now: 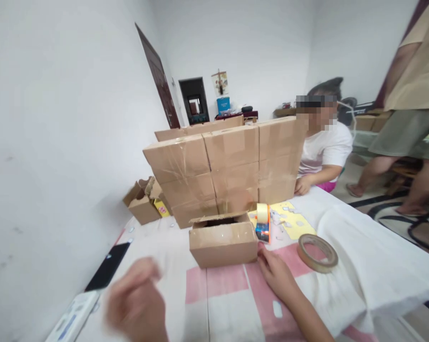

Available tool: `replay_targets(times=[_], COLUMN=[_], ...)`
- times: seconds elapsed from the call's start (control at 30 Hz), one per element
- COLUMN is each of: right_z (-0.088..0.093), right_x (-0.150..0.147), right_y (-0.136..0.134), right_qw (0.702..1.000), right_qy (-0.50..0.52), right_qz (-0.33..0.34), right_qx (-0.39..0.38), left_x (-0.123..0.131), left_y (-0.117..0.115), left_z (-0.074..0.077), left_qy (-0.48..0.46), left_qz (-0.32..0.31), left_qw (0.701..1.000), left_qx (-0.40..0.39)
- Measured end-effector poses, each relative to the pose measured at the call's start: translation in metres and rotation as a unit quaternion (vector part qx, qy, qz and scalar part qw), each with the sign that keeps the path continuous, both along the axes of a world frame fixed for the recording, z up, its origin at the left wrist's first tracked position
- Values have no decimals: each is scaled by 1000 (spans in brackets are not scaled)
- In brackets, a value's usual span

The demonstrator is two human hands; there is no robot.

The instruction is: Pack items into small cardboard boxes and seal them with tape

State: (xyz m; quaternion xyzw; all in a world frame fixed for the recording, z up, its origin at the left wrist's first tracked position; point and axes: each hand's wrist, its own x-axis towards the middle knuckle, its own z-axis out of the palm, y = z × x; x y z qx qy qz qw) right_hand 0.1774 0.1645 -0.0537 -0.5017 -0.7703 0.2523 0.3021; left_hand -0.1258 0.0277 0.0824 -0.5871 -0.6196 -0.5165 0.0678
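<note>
A small cardboard box [224, 247] lies on the cloth-covered table in front of me, with a dark gap along its top. My right hand [273, 266] rests at the box's right end, fingers stretched out and touching or nearly touching the corner. To the left of the box, raised off the table, my left hand [136, 301] is smeared by motion. Its fingers look bent, but what they hold, if anything, cannot be made out. A tape dispenser [263, 223] with a yellowish roll stands just beyond the right end of the box.
Stacked cardboard boxes [232, 171] form a wall behind the small box. A roll of brown tape [317, 253] lies at right. An opened carton [143, 204], a black phone-like slab [108, 267] and a white device [71, 318] are at left. One person [324, 147] sits across; another [410, 104] stands right.
</note>
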Motion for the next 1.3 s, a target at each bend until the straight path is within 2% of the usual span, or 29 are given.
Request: replay_targets(times=[0.03,0.1,0.17,0.23,0.3,0.4,0.5,0.67,0.77,0.93,1.07,1.17,1.3], right_z=[2,7,12,14,14,12,10,9,8,7,9,11,14], right_x=[0,-2,-3,-4,-4,-4,-4,-6,-7,-9,-9,-9,-8], right_y=[-1,-3,-5,-6,-6,-6,-3,-2,-2,-2,-3,-4,-6], right_qw=[999,995,990,990,990,991,991,988,988,986,986,987,985], right_qy=[32,96,128,129,122,120,119,134,137,147,151,150,164], right_qz=[8,25,38,46,51,51,49,60,65,69,64,58,53], right_qx=[4,19,32,36,38,36,28,43,38,41,39,25,10], left_x=[4,10,16,20,23,25,28,36,40,44,58,69,70], left_y=[15,45,65,73,72,65,62,67,69,76,84,86,86], left_z=[-7,-24,-40,-53,-60,-57,-45,-30,-32,-35,-31,-28,-33], left_qy=[-9,19,43,51,60,94,143,164,164,245,306,317,322], left_qz=[6,-52,-62,-50,-31,-7,8,-13,-18,-13,18,43,31], left_qw=[1000,996,988,982,982,983,978,968,964,941,922,920,927], left_qx=[8,-66,-138,-175,-176,-161,-153,-188,-208,-232,-238,-228,-191])
